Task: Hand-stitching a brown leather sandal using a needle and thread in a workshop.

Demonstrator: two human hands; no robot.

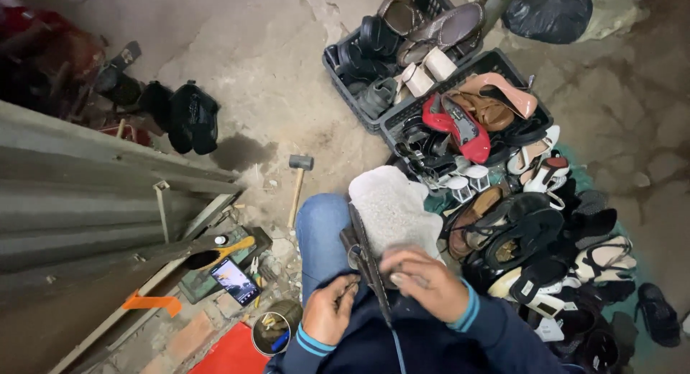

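A dark boot with a pale fleecy lining (pixel 388 205) lies on my lap over my blue-jeaned knee. My right hand (pixel 424 282) presses on the boot's dark upper edge (pixel 366 255), fingers curled over it. My left hand (pixel 328 309) is closed beside the boot's left side, pinching something thin and dark that I cannot make out. A thin blue thread (pixel 397 345) hangs down from the boot's edge between my hands.
A hammer (pixel 298 180) lies on the concrete floor ahead of my knee. Two dark crates of shoes (pixel 392 122) and a heap of sandals (pixel 546 244) fill the right. A phone (pixel 235 280), a brush (pixel 215 254) and a small tin (pixel 272 334) sit at left beside corrugated metal sheets (pixel 86 201).
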